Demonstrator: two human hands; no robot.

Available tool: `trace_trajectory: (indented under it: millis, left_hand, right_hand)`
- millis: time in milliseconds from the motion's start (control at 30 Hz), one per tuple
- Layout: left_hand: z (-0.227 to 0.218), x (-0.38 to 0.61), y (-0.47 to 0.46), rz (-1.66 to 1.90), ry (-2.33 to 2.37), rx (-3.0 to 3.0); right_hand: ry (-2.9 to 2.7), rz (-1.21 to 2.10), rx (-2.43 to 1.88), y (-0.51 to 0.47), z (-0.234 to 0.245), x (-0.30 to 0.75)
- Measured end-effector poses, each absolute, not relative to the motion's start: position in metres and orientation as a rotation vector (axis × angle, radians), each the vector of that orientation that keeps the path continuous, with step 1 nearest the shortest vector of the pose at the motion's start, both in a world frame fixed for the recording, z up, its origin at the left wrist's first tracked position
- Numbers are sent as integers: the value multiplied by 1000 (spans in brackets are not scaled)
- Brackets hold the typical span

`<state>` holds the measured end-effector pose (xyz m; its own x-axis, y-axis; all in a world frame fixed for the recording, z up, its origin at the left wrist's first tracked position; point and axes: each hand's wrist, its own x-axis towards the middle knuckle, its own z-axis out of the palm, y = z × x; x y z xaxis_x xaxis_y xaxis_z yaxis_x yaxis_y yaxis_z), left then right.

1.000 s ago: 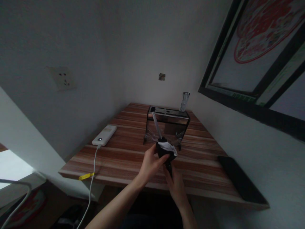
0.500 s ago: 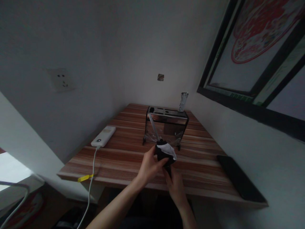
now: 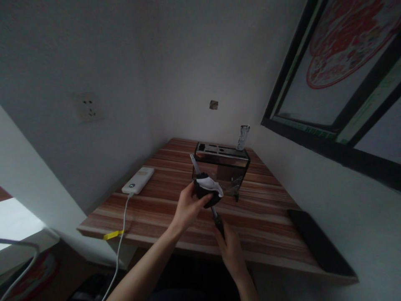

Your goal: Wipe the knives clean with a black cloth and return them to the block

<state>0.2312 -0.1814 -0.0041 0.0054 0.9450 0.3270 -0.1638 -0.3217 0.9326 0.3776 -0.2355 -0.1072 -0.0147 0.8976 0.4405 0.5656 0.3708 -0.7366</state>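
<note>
Metal rod (image 3: pixel 195 166) is slanting toward eleven o'clock above the table (image 3: pixel 269 228); left hand (image 3: pixel 189 205) is pinching a black-and-white piece (image 3: pixel 209 184) that is hiding its middle; right hand (image 3: pixel 231 246) is gripping and partly hiding its dark handle (image 3: pixel 219 223).

A white power bank (image 3: pixel 138 181), cable (image 3: pixel 125 215) attached, lies across the table (image 3: pixel 266 234) from a flat black slab (image 3: pixel 318 241).

Shaft (image 3: pixel 195 164): middle section concealed by black part (image 3: pixel 201 192) | Handle (image 3: pixel 219 225): lower end covered by right hand (image 3: pixel 231 246) | Rack (image 3: pixel 226 158): near-left foot concealed behind left hand (image 3: pixel 185 209) | Framed picture (image 3: pixel 347 54): cropped at top and right edges | White cable (image 3: pixel 124 217): cropped at bottom edge | White device (image 3: pixel 140 179): round mark (image 3: pixel 132 185) illegible (too small)
</note>
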Motion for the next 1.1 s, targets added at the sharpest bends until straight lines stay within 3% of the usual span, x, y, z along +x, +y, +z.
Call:
trace_trajectory:
  millis: [600, 900, 1100]
  left_hand:
    - [44, 180, -148, 1848, 751, 1155]
    - [35, 185, -146, 1883, 773, 1145]
    - [21, 200, -157, 1723, 822, 1165]
  right_hand:
    - [-1799, 432, -1318, -238, -109, 377]
    - [-1796, 407, -1340, -237, -109, 378]
    - [-1765, 364, -1344, -237, -111, 378]
